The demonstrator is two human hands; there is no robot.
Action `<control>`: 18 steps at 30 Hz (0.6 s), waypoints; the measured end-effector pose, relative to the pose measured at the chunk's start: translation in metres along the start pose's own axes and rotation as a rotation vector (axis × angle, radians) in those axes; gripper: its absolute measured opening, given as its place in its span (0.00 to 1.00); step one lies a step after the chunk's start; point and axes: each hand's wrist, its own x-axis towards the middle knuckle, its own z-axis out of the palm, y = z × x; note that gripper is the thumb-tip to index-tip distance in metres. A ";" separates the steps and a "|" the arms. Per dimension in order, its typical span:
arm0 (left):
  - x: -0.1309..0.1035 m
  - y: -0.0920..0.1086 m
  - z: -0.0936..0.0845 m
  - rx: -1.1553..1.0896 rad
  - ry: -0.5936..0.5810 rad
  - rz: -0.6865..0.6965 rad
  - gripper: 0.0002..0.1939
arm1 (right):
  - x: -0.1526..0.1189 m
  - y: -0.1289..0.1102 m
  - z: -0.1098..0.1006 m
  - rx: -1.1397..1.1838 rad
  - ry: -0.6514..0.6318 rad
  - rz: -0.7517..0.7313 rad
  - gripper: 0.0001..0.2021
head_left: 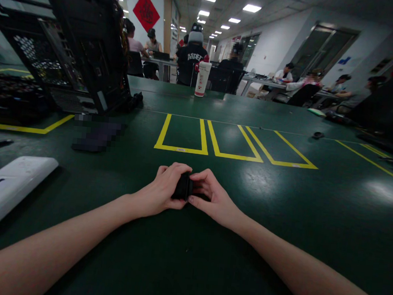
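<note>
While a small black object (pixel 181 189) is clasped by the nearly closed left hand (pixel 160 188), with fingers curled over it and the thumb along its near side, its right side is pinched by the right hand (pixel 219 200) between thumb and fingertips. Whether it is rested on the green desk (pixel 185 275) cannot be told. It is held nearer than the yellow tape outlines (pixel 199 151), which are laid toward the desk's far edge. By that edge a white cup (pixel 203 80) is stood upright. On the left, a white box (pixel 10 191) is laid flat, and a black computer case (pixel 93 65) is placed farther back. Beyond the far edge, people (pixel 193 53) are seated.
</note>
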 end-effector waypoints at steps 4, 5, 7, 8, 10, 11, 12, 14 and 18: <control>0.000 0.001 -0.001 -0.003 0.005 0.005 0.29 | 0.000 0.000 0.002 0.057 0.025 0.020 0.11; 0.000 0.001 -0.001 -0.003 0.008 0.008 0.29 | 0.000 0.000 0.002 0.067 0.028 0.029 0.10; 0.000 0.001 -0.001 -0.002 0.010 0.010 0.29 | 0.001 -0.001 0.003 0.068 0.034 0.043 0.10; 0.000 0.001 -0.001 0.000 0.009 0.010 0.29 | 0.001 -0.001 0.003 0.061 0.036 0.052 0.10; 0.000 0.000 -0.001 0.004 0.012 0.009 0.29 | 0.002 -0.001 0.003 0.042 0.043 0.058 0.12; 0.000 0.000 0.000 0.006 0.017 0.009 0.28 | 0.002 -0.001 0.003 0.033 0.046 0.057 0.13; 0.000 0.000 0.000 0.006 0.021 0.010 0.28 | 0.002 -0.001 0.003 0.025 0.045 0.057 0.14; 0.000 0.000 0.000 0.006 0.025 0.009 0.29 | 0.002 0.000 0.002 0.019 0.030 0.055 0.14; 0.000 0.000 0.000 0.014 0.015 0.011 0.30 | 0.001 0.003 0.001 0.040 0.013 0.019 0.15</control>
